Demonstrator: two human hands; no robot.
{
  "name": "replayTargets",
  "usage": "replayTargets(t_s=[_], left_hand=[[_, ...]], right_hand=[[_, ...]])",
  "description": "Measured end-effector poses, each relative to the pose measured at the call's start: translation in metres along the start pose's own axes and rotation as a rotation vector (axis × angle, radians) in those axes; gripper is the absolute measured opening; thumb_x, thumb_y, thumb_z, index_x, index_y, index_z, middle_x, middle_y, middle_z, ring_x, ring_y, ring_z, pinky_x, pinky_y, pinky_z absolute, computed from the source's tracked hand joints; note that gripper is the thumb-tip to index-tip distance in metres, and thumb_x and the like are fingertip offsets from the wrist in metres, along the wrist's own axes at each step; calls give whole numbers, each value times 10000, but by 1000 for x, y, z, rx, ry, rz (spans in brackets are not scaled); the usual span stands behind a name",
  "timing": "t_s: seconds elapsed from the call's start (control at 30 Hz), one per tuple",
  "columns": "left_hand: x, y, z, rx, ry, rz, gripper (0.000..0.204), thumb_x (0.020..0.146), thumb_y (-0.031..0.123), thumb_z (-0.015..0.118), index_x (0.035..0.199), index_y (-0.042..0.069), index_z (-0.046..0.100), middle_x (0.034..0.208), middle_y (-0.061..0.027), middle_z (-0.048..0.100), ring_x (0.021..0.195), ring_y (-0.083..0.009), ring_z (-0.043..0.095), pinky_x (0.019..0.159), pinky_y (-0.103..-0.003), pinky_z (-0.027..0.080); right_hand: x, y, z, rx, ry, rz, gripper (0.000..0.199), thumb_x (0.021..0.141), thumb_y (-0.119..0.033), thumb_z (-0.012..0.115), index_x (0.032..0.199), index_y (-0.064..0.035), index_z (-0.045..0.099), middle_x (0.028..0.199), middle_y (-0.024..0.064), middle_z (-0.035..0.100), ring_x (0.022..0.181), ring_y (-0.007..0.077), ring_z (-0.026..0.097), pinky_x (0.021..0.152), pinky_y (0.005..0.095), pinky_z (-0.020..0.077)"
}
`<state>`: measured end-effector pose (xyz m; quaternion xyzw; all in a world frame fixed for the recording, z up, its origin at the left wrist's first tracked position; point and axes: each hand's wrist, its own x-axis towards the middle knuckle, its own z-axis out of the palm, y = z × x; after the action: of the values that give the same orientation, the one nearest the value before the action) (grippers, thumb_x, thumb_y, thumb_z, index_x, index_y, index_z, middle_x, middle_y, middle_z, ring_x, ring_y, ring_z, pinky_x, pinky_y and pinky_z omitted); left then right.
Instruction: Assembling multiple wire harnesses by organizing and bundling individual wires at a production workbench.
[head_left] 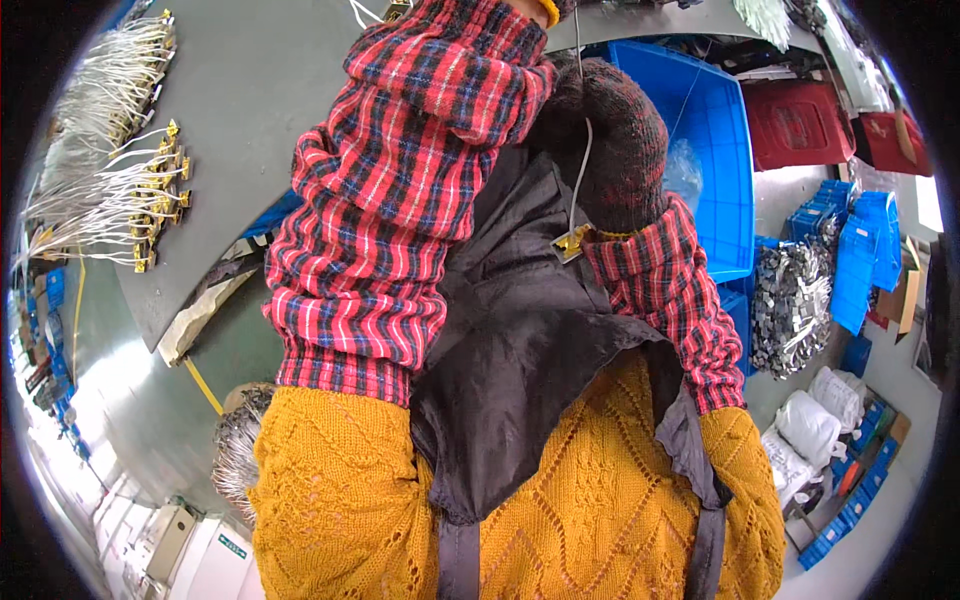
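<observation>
A grey counter (250, 90) fills the upper left, carrying rows of white wire bundles with gold connectors (120, 190) along its left edge. A blue plastic bin (715, 150) sits at upper right, behind the hands. The right hand (615, 150), in a dark knit glove, has its fingers clamped on a thin white wire (580, 170) that hangs down to a small gold connector (570, 243) over a black apron. The left hand is mostly out of view past a plaid sleeve (400, 190); I cannot tell its fingers' state.

One gloved hand (612, 140), one white wire (578, 170), one blue bin (715, 130).
</observation>
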<state>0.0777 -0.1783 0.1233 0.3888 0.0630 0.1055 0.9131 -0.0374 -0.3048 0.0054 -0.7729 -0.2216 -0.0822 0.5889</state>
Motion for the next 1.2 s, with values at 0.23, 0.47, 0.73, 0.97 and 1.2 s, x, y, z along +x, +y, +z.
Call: replayTargets(t_s=[0.23,0.47,0.73,0.97,1.2], left_hand=[[-9,-2,-4,216,-105,187,203,932,204,554,814,70,650,604,-15,577,430,-124,467,400,-274,373],[65,54,-60,129,28,238,177,948,212,555,891,78,656,629,33,530,465,-70,450,389,-230,324],[115,80,-176,1025,378,146,313,902,365,597,878,56,642,695,-93,661,545,-170,614,404,-297,428],[60,71,-235,470,277,-238,285,943,307,593,1030,37,613,808,-85,648,616,-159,591,486,-285,464],[9,-13,-173,-12,-117,-351,295,1021,268,519,1178,25,578,1039,-106,644,962,-224,649,886,-407,563]], right_hand=[[2,-2,-7,309,-159,247,310,949,-180,565,1145,57,601,1039,163,663,986,249,665,865,423,562],[-8,-17,-12,49,-386,407,501,840,-115,717,1318,-64,575,1120,63,663,954,140,633,811,274,527],[76,24,36,-31,-237,430,598,801,-211,776,1340,-108,537,1127,107,635,991,231,609,874,348,496],[142,65,-81,-922,91,18,356,914,-232,613,1256,-153,559,1235,150,600,1064,332,630,850,423,533],[135,54,-106,-913,-74,7,302,817,-120,720,1110,-122,643,963,121,647,845,318,663,732,391,542]])
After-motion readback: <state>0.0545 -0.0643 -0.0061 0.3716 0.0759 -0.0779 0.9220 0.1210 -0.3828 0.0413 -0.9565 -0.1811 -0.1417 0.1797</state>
